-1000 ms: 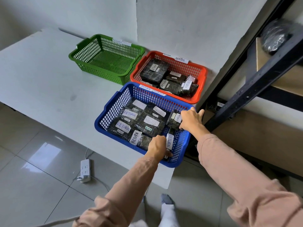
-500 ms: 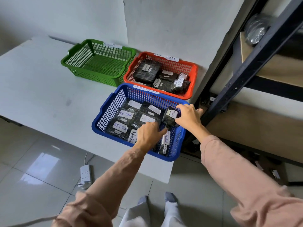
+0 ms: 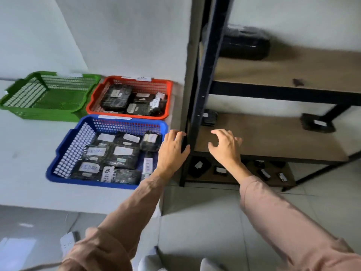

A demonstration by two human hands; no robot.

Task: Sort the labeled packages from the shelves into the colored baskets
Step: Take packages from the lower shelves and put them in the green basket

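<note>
The blue basket (image 3: 64,151) holds several black packages with white RETURN labels. Behind it the orange basket (image 3: 169,98) holds a few black packages, and the green basket (image 3: 17,110) stands to its left. My left hand (image 3: 172,151) hovers empty beside the blue basket's right end, fingers relaxed, close to the shelf's black upright post (image 3: 203,75). My right hand (image 3: 225,146) is over the middle wooden shelf (image 3: 273,141), fingers spread and holding nothing. Black labeled packages lie on that shelf at the back left (image 3: 210,118) and far right (image 3: 316,124).
A large black wrapped bundle (image 3: 246,43) lies on the upper shelf. Several small labeled packages (image 3: 199,166) sit on the bottom shelf. The white table (image 3: 29,173) carries the baskets. A white power strip (image 3: 67,244) lies on the tiled floor below.
Both hands have left the blue basket and moved right toward the shelf. The view has swung right, bringing the shelves into sight.
</note>
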